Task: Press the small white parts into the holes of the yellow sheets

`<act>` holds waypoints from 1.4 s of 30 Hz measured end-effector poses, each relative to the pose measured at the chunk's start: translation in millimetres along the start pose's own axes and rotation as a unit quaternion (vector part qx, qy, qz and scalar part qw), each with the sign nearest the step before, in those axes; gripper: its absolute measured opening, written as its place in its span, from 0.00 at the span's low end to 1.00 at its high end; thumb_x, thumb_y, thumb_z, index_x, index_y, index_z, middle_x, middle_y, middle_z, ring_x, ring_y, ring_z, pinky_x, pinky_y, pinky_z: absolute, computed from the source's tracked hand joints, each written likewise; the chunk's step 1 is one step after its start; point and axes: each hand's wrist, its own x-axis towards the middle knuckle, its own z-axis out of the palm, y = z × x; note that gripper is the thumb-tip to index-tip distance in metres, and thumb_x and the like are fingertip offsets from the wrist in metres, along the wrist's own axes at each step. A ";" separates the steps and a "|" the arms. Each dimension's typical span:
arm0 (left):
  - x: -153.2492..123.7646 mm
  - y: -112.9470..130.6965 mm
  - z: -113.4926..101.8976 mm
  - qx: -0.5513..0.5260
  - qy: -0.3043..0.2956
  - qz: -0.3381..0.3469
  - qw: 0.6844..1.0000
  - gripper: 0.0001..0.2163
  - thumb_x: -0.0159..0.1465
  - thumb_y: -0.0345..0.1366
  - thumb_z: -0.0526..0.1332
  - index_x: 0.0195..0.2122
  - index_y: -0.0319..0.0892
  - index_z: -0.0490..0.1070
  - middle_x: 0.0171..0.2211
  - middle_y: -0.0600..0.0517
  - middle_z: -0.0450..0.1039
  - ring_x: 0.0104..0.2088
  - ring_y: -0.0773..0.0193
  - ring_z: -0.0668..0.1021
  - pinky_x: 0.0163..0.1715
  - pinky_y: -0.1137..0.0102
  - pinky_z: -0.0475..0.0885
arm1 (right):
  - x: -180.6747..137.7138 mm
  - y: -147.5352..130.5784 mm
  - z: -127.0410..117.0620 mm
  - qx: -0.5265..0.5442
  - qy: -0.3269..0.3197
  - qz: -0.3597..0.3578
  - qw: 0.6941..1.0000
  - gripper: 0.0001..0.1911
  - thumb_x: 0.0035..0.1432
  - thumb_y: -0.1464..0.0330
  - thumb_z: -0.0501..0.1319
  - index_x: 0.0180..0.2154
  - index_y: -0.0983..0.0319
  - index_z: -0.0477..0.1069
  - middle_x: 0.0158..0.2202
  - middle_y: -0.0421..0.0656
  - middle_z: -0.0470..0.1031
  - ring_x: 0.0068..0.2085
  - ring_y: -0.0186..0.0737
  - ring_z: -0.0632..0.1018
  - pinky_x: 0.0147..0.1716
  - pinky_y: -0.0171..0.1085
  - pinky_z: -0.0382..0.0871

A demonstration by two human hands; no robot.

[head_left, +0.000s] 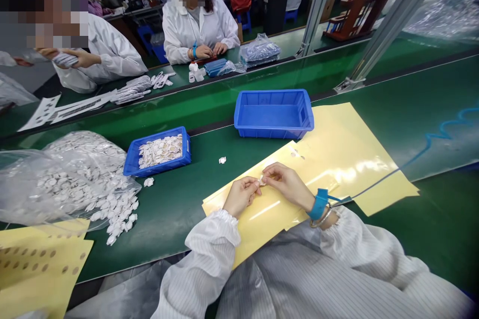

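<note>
On the green conveyor belt (168, 239) in front of the person, the left hand (241, 197) and right hand (288, 185) meet above a glossy yellow sheet (348, 159). A small pale ring-shaped part (262, 181) is pinched between the fingertips (268, 170) of both hands, too small to show much detail. The fingers of both hands are curled nearly closed on it, and nothing stands between them and the part.

A blue wrist strap (319, 204) circles the right wrist, and its thin blue cord (389, 175) runs toward 2 o'clock. A blue plastic bin (273, 114) stands at 12 o'clock, partly on the sheet. At 10 o'clock, a blue tray (184, 153) holds a heap of scalloped white parts (160, 152). One loose white part (222, 160) lies at 11 o'clock. At 9 o'clock, a clear plastic bag (67, 179) spills more white parts across the belt.
</note>
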 end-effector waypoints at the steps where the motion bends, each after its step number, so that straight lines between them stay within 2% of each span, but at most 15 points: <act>1: 0.0 -0.4 0.3 0.000 0.003 0.002 1.000 0.13 0.53 0.42 0.64 0.30 0.36 0.67 0.22 0.54 0.67 0.14 0.79 0.57 0.13 0.77 0.45 | 0.1 -0.4 0.0 -0.002 0.000 -0.001 1.000 0.06 0.55 0.66 0.60 0.28 0.62 0.70 0.38 0.45 0.71 0.41 0.40 0.73 0.41 0.40 0.67; 8: 1.1 -1.1 3.1 -0.010 0.024 -0.002 1.000 0.13 0.52 0.42 0.65 0.29 0.37 0.66 0.20 0.55 0.67 0.14 0.79 0.56 0.13 0.77 0.44 | -2.6 0.7 2.6 -0.023 0.017 -0.031 0.999 0.04 0.55 0.67 0.59 0.30 0.61 0.68 0.37 0.45 0.71 0.40 0.40 0.73 0.39 0.40 0.69; 15: 0.5 4.5 2.8 -0.045 0.025 -0.030 0.998 0.09 0.53 0.37 0.64 0.28 0.37 0.66 0.20 0.54 0.66 0.14 0.78 0.57 0.14 0.75 0.42 | -9.2 3.3 6.0 -0.055 0.043 -0.099 0.993 0.02 0.56 0.71 0.57 0.30 0.60 0.66 0.37 0.44 0.70 0.42 0.41 0.72 0.44 0.43 0.68; 19: -0.6 5.7 1.9 -0.062 0.029 -0.033 0.997 0.05 0.56 0.32 0.62 0.26 0.37 0.66 0.20 0.53 0.65 0.15 0.78 0.56 0.16 0.73 0.40 | -8.2 2.5 4.1 -0.003 0.061 -0.075 0.995 0.03 0.56 0.69 0.57 0.30 0.60 0.66 0.37 0.45 0.69 0.40 0.40 0.73 0.41 0.41 0.69; 23: 0.0 1.9 0.4 -0.054 0.022 -0.022 0.998 0.07 0.55 0.35 0.63 0.28 0.38 0.66 0.20 0.54 0.65 0.15 0.78 0.56 0.15 0.75 0.42 | -4.4 0.5 0.4 0.037 0.014 -0.042 0.998 0.05 0.57 0.67 0.57 0.31 0.61 0.67 0.38 0.44 0.70 0.42 0.39 0.73 0.43 0.40 0.68; 27: 0.7 -2.0 -0.1 -0.034 0.019 -0.005 0.999 0.12 0.53 0.40 0.64 0.29 0.38 0.66 0.20 0.55 0.66 0.14 0.79 0.56 0.14 0.77 0.43 | -1.6 -0.4 -0.9 0.043 -0.016 -0.015 0.999 0.07 0.56 0.65 0.58 0.30 0.61 0.68 0.38 0.44 0.70 0.43 0.40 0.73 0.43 0.40 0.67; 42: -0.7 -1.0 1.0 -0.021 0.009 0.000 1.000 0.14 0.52 0.43 0.65 0.30 0.37 0.66 0.21 0.55 0.66 0.14 0.79 0.57 0.14 0.77 0.44 | -0.4 2.1 0.9 0.003 0.001 -0.014 1.000 0.06 0.56 0.65 0.58 0.31 0.62 0.69 0.37 0.44 0.71 0.40 0.39 0.73 0.41 0.40 0.68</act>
